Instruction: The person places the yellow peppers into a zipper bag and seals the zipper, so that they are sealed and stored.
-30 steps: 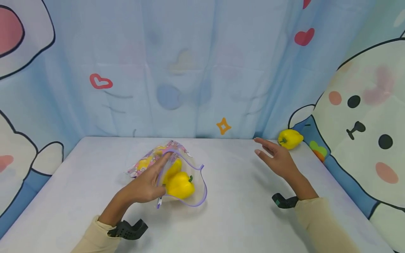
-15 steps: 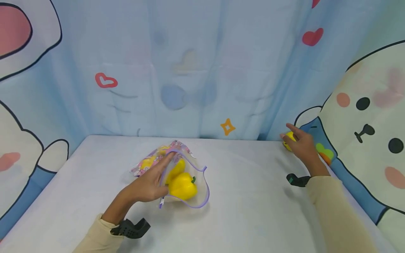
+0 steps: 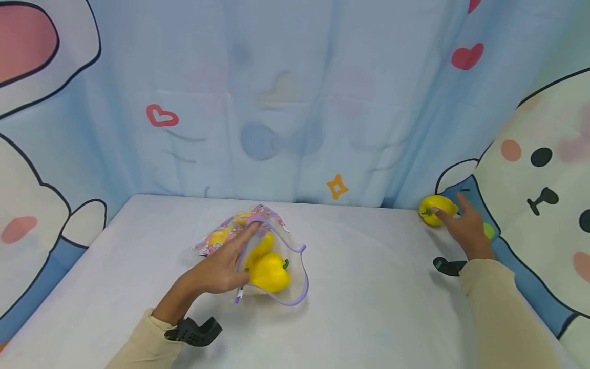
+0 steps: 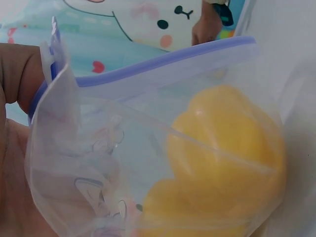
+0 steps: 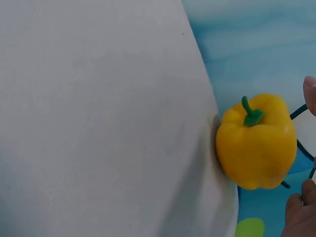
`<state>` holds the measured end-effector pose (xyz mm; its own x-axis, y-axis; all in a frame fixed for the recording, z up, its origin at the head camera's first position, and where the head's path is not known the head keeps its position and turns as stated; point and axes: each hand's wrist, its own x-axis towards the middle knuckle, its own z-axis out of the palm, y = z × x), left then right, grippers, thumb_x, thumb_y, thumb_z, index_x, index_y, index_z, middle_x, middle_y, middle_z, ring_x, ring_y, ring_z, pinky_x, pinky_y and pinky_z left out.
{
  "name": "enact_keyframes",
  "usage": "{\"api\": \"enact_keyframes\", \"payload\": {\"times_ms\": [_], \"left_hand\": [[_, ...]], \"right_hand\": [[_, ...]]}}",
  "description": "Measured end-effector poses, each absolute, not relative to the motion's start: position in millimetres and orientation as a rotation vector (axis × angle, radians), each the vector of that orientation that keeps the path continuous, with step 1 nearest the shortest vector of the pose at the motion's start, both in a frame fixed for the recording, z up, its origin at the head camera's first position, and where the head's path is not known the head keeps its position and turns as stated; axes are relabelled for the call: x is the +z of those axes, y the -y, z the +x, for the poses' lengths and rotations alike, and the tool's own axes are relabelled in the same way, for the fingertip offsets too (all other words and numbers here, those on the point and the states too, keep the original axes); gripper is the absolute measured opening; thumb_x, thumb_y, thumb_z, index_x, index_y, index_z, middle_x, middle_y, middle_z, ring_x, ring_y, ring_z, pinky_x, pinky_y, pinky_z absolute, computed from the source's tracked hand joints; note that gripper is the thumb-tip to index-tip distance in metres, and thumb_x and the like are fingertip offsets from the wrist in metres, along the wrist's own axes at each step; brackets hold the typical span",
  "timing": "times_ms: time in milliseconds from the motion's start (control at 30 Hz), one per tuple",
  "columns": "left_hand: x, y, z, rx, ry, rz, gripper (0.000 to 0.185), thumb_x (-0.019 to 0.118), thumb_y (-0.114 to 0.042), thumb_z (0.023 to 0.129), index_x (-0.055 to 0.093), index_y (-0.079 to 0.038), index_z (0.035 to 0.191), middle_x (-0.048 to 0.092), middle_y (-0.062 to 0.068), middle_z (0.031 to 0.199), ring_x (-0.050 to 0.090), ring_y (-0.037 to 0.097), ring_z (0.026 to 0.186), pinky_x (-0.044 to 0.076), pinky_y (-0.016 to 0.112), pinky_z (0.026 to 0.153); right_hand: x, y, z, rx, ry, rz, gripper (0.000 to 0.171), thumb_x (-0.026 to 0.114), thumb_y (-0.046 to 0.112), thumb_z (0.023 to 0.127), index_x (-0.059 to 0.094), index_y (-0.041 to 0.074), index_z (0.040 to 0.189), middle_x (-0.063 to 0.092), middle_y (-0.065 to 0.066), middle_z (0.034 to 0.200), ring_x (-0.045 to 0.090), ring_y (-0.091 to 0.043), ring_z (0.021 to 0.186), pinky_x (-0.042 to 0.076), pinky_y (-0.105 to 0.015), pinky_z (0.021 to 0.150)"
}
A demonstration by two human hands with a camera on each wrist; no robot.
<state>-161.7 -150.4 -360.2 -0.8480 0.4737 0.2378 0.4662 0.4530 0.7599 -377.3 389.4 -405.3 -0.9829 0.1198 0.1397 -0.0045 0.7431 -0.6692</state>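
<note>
My left hand (image 3: pixel 221 269) lies on the zip bag (image 3: pixel 272 266) near the middle of the worktop (image 3: pixel 369 307) — fingers stretched along the open mouth, thumb pinching its edge beside the zipper. Two yellow peppers show inside; the nearer one (image 3: pixel 269 273) lies at the mouth. My right hand (image 3: pixel 465 225) is out at the far right corner, fingers spread, fingertips touching the loose pepper (image 3: pixel 435 209) — it lies on its side at the worktop's edge, against the cartoon backdrop (image 3: pixel 295 102), not yet gripped.
</note>
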Motion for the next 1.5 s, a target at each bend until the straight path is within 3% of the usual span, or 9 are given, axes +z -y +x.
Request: {"api": "enact_keyframes", "payload": {"times_ms": [300,567,833,1200,1500], "left_hand": [[-361.1,148.3,-164.7,1.385,-2.662,0.865,0.095,0.056,-0.003,0.071,0.011,-0.001,0.155,0.011,0.011,0.161,0.013,0.029,0.146,0.019,0.055,0.113],[-361.8,148.8,-165.3,1.392,-2.658,0.856,0.095,0.056,-0.003,0.071,0.011,-0.001,0.155,0.011,0.011,0.161,0.013,0.028,0.146,0.018,0.054,0.113],[-362.4,149.0,-164.8,1.407,-2.655,0.847,0.095,0.057,-0.003,0.071,0.011,0.0,0.155,0.01,0.011,0.161,0.011,0.028,0.146,0.016,0.054,0.113],[-361.8,151.0,-164.6,1.407,-2.657,0.84,0.095,0.058,-0.003,0.071,0.012,0.0,0.154,0.011,0.01,0.161,0.012,0.027,0.146,0.017,0.052,0.114],[-362.4,152.2,-163.8,1.414,-2.657,0.836,0.094,0.057,-0.003,0.071,0.012,0.0,0.154,0.011,0.011,0.161,0.012,0.027,0.146,0.017,0.052,0.114]], "right_hand": [[-417.9,-401.5,-379.0,1.106,2.843,-0.068,0.103,0.054,0.055,0.091,-0.015,0.01,0.153,-0.028,-0.026,0.152,-0.016,-0.055,0.136,0.002,-0.079,0.097],[-422.8,-394.0,-388.7,1.091,2.863,-0.011,0.088,0.052,0.043,0.097,0.001,0.001,0.154,0.0,-0.035,0.154,0.014,-0.057,0.131,0.018,-0.071,0.104],[-420.6,-387.7,-388.8,0.989,2.821,-0.091,0.066,0.043,0.027,0.102,0.013,-0.003,0.152,0.006,-0.032,0.155,0.009,-0.053,0.139,0.013,-0.066,0.109],[-430.8,-386.2,-388.6,1.033,2.827,-0.139,0.077,0.036,0.05,0.1,0.009,0.003,0.155,0.012,-0.03,0.155,0.018,-0.054,0.135,0.021,-0.069,0.104],[-430.0,-372.9,-392.5,1.049,2.805,-0.166,0.075,0.045,0.042,0.099,0.013,0.002,0.155,0.008,-0.03,0.156,0.014,-0.053,0.137,0.019,-0.067,0.107]]}}
